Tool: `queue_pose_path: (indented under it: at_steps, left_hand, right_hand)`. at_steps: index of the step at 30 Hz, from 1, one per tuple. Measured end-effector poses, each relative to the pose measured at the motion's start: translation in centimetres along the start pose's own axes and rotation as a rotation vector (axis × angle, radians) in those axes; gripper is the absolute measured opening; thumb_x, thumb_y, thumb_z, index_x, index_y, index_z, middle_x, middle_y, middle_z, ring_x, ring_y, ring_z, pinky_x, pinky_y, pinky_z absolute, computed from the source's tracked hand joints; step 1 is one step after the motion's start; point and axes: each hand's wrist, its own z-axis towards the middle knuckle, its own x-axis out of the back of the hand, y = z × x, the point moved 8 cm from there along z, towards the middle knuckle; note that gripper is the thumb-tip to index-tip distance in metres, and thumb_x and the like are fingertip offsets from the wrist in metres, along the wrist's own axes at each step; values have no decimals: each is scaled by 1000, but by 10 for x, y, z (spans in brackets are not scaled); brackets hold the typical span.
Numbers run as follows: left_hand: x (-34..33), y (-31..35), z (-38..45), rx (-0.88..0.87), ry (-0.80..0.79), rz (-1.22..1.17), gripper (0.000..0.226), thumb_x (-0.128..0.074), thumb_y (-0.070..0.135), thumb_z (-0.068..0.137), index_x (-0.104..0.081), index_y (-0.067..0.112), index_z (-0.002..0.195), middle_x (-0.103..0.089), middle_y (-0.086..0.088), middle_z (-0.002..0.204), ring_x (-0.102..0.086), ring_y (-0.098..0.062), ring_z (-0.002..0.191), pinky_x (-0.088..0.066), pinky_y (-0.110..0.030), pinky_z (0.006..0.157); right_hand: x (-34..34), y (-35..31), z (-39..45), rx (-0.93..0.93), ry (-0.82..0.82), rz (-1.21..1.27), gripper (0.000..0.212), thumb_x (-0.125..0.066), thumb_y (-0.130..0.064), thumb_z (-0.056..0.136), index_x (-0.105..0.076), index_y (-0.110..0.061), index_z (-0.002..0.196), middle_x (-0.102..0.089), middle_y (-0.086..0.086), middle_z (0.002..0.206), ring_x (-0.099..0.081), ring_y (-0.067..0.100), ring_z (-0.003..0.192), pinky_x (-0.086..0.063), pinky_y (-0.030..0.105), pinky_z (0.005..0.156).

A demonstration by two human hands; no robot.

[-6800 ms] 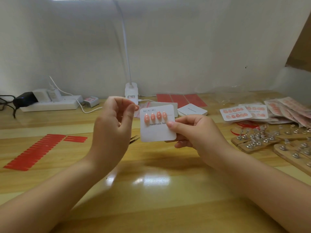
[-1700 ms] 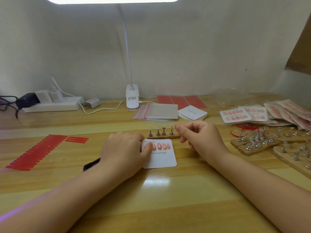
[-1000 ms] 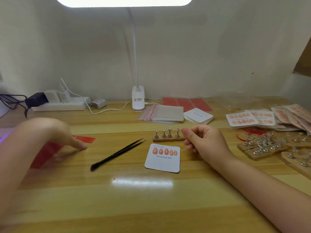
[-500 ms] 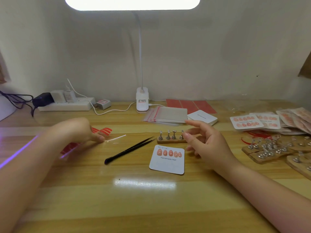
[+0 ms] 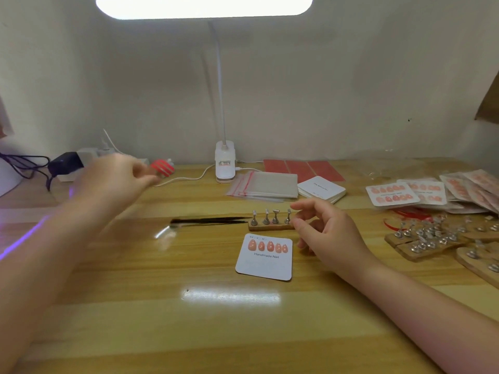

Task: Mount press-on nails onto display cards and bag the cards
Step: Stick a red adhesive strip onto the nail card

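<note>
A white display card printed "Handmade Nail" lies flat on the wooden table with a row of several peach press-on nails along its top. Just behind it stands a small wooden stand with metal nail holders. My right hand sits at the stand's right end, fingers loosely curled, thumb and forefinger close to the last holder. My left hand is raised at the left, blurred, and pinches a clear sheet of red adhesive strips. Black tweezers lie left of the stand.
Clear zip bags and a stack of blank cards lie behind the stand, red sheets beyond them. Finished cards and more wooden holder stands crowd the right. A lamp base and a power strip stand by the wall.
My left hand has lifted the sheet of red strips off the table and swung it up and to the right. My right hand has stayed at the stand's right end.
</note>
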Motion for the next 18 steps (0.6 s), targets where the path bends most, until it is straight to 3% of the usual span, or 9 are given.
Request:
queue_pose_path:
  at_steps: [3,6,12,18]
  left_hand:
    - [42,26,-9,-181,306,4,26,-71,43,82,-72,25,100,-72,-6,83,-66,-33,78,-48,-36,64]
    - [61,71,-35,-452,438,35,39,-78,32,78,-69,16,112,-72,-11,84,-67,-34,71,-45,-34,60]
    - [55,124,-72,-638,223,-151,55,-78,35,68,-66,17,119,-74,-6,96,-70,-24,78,-56,-40,72]
    - [49,142,-90,-646,87,-262,58,-80,39,62,-65,25,117,-74,3,100,-72,-17,81,-58,-44,74]
  right_hand:
    - [1,-3,-1,4,12,-10,28,-61,-13,92,-57,-40,96,-63,-8,89,-66,14,64,-55,23,57]
    - [3,-9,-2,13,23,-16,27,-62,-15,92,-56,-41,97,-64,-9,89,-65,19,71,-55,27,59]
    - [6,-42,-4,67,6,185,17,-66,-28,90,-63,-33,106,-67,-12,92,-66,8,79,-56,24,70]
    - [10,-72,-10,122,22,216,32,-68,-51,80,-62,-38,108,-65,-15,102,-63,4,88,-53,18,71]
